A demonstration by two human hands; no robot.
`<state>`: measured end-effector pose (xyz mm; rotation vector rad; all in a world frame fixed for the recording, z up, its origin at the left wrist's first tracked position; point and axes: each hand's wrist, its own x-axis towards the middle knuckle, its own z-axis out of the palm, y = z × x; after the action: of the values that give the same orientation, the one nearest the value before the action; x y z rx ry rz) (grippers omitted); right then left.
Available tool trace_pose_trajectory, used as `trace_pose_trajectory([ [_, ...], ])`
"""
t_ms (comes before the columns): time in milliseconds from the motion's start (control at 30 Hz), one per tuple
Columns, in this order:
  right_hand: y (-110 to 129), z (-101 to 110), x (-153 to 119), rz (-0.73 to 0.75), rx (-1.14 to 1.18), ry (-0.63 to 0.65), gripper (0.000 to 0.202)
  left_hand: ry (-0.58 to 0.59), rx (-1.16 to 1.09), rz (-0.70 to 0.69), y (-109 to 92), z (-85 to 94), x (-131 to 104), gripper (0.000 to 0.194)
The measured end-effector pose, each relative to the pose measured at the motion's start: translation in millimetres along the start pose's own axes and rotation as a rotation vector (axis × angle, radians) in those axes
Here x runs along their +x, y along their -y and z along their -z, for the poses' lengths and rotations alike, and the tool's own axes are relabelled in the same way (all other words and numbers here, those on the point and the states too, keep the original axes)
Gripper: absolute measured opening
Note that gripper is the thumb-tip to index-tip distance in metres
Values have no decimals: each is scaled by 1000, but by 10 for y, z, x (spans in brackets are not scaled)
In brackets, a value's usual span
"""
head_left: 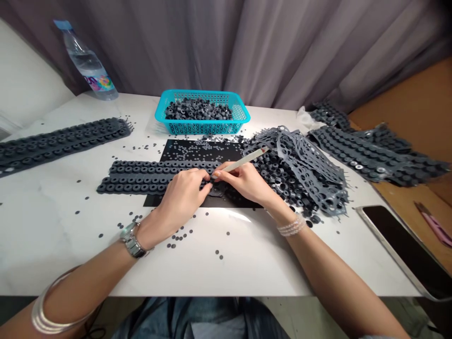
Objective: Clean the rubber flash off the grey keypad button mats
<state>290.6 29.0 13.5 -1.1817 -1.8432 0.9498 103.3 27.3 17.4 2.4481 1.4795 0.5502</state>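
A dark grey moulded rubber strip with rows of ring-shaped parts lies across a black mat. My left hand is closed on its right end, thumb and forefinger pinched at the edge. Close beside it, my right hand grips a slim white pencil-like stick, whose dark end slants up to the right. The stick's lower end meets the strip between my fingertips, and the exact contact point is hidden. Right of my right hand is a heap of loose black rubber rings, partly under punched-out rubber sheets.
Behind the mat stands a turquoise basket of small rubber parts. Another strip is at left, more strips at right. A water bottle, a phone and a pink-handled tool are around. Small black discs litter the tabletop.
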Motion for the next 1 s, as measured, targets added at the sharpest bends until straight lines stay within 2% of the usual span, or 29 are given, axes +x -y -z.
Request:
trace_pose_trajectory([
  [167,11,-28,18,20,-54,-4,22,17,-45,2,7,-9,21,16],
  [300,51,-68,31,31,-157,-50,19,24,-170,59,1,84,24,14],
  [433,83,-84,28,15,-196,-71,19,-68,-442,232,-8,244,22,12],
  [500,83,-82,21,4,-197,-78,20,-134,-645,316,10,301,41,15],
  [567,76,-72,10,-6,-182,-82,22,-144,-878,405,54,329,76,18],
  [667,62,-42,-4,-8,-165,-90,27,-16,-1198,526,149,332,136,19],
  [767,46,-5,-9,-13,-181,-122,30,126,-1435,609,205,324,169,31],
  [900,-1,30,1,-28,-241,-184,26,246,-1587,680,163,342,167,29],
  [1000,-60,39,14,-12,-301,-224,23,285,-1680,739,104,374,154,26],
])
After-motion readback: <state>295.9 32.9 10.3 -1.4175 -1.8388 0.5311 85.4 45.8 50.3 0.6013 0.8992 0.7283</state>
